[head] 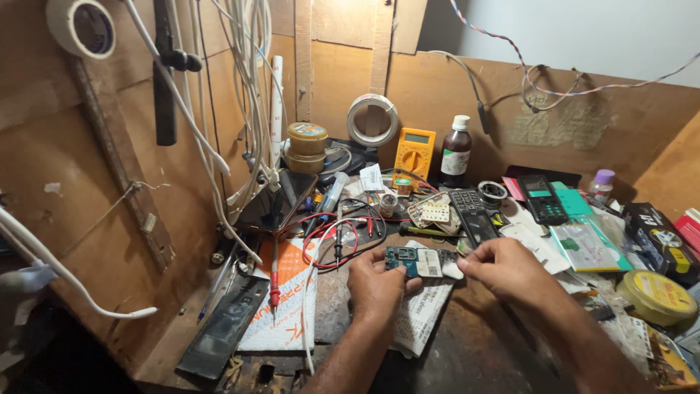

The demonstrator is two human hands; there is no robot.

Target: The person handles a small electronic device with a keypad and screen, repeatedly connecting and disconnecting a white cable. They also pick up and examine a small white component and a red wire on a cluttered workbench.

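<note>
Right now your left hand (375, 283) grips the blue circuit board (413, 261) by its left end, fingers curled shut around the edge. Your right hand (503, 268) pinches the board's right end, thumb and fingertips closed on it. Board sits level between both hands, held just above the bench (474, 350), over a sheet of printed paper (423, 317). Just beyond the right hand: black keypad phone (477, 225) and a pale keypad part (435, 211). Further out past it, a yellow multimeter (414, 155) upright against the back wall, brown bottle (456, 152) beside it. Left of your left hand: red and black probe leads (343, 237) tangled on the bench, red probe (275, 281) lying on an orange-and-white packet (288, 306). Far right of the right hand, a yellow tape roll (658, 295).
</note>
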